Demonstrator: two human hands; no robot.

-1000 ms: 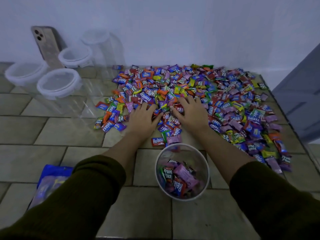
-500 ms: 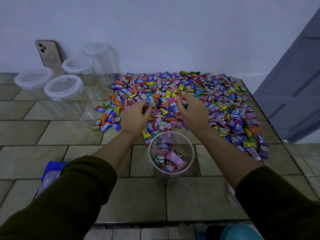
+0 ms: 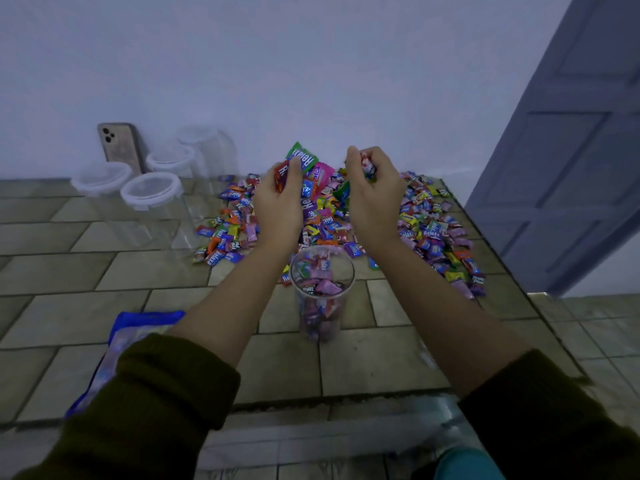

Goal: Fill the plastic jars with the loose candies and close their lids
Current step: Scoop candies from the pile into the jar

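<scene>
Now, with my left hand point(image 3: 278, 202) and right hand point(image 3: 375, 199) each curled round a fistful of candies point(image 3: 302, 160) above the pile point(image 3: 426, 230), I should bring both low over the open jar point(image 3: 322, 271), part-filled near the front edge of the counter point(image 3: 138, 271), and let go slowly.

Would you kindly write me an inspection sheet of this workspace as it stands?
Surface: tiled surface, partly covered.
Job's things: open jar part-filled with candies; candy pile behind it; lidded jars, empty, at left.
Clutter: phone leaning on the wall; blue bag by the left sleeve.
Grippers: left hand and right hand each grip candies above the pile.
Cables: nothing seen.
Surroundings: pale wall behind, grey door at right.
</scene>
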